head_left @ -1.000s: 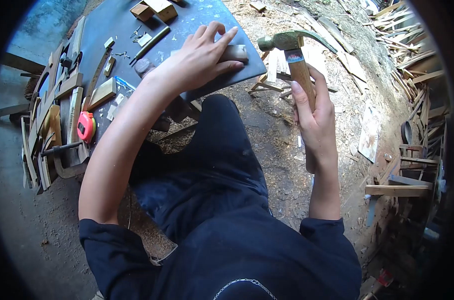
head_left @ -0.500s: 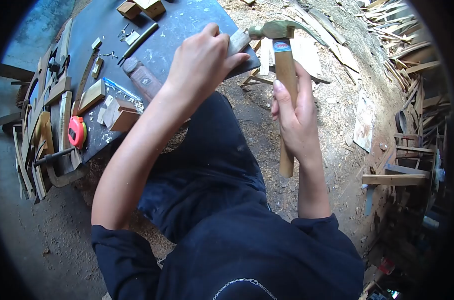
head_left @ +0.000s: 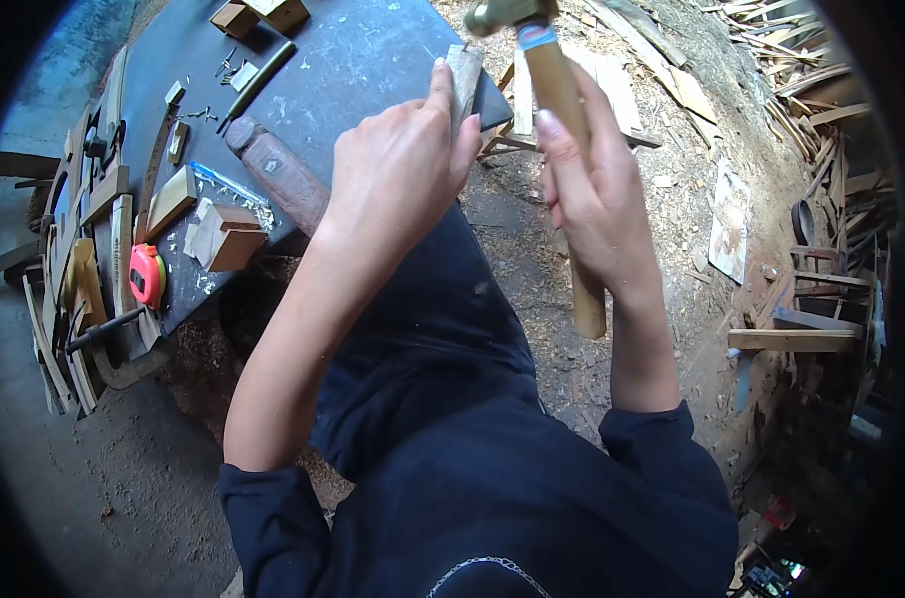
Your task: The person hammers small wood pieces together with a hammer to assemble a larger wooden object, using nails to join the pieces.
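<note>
My left hand [head_left: 397, 159] grips a small strip of wood [head_left: 462, 80] at the corner of the dark tabletop [head_left: 373, 50]. Its index finger lies along the strip and the thumb presses the other side; the near end is hidden by the hand. A tiny dark point shows at the strip's far end, too small to name. In my right hand [head_left: 597, 199] is a claw hammer [head_left: 552, 75], held by its wooden handle. The hammer's head is raised past the strip, apart from it, and partly cut off by the top of the view.
On the tabletop lie a worn wooden tool [head_left: 283, 174], a dark rod [head_left: 258, 85], a blue pen [head_left: 228, 182], a wooden block [head_left: 228, 239], several nails and a red tape measure [head_left: 146, 276]. A clamp [head_left: 124, 369] sits at the left edge. Wood scraps [head_left: 831, 110] pile up at right.
The hammer has lifted away from the strip's far end, its head moving up and slightly left. My left hand has shifted slightly down, with the index finger straighter along the wood.
</note>
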Available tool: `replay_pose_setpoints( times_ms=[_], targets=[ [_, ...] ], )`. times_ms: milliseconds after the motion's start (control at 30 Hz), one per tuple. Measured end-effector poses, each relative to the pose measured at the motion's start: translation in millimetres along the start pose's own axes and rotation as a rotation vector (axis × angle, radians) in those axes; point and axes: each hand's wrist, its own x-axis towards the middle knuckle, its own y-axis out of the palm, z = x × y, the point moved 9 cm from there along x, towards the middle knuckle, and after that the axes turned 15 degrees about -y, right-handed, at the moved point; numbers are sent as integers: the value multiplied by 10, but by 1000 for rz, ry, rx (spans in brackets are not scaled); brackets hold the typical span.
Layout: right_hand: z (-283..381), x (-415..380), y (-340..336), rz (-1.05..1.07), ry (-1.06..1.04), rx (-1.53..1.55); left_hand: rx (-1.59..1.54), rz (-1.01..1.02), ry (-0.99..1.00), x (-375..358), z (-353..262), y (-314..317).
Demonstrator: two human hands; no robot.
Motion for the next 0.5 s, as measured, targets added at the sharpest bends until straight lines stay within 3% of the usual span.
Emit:
replay_pose_setpoints(
  times_ms=[67, 167, 267, 367, 500],
  targets=[
    [173, 58, -114, -91, 11, 84, 0, -12, 2, 2, -2, 7],
    [401, 165, -282, -295, -144, 126, -5, -46, 10, 1, 10, 20],
    [144, 106, -148, -186, -51, 14, -4, -32, 4, 15, 22, 14],
    [15, 59, 66, 146, -99, -245, -15, -32, 21, 3, 10, 15],
    [305, 141, -155, -51, -151, -80, -35, -46, 13, 4, 23, 11]
  ],
)
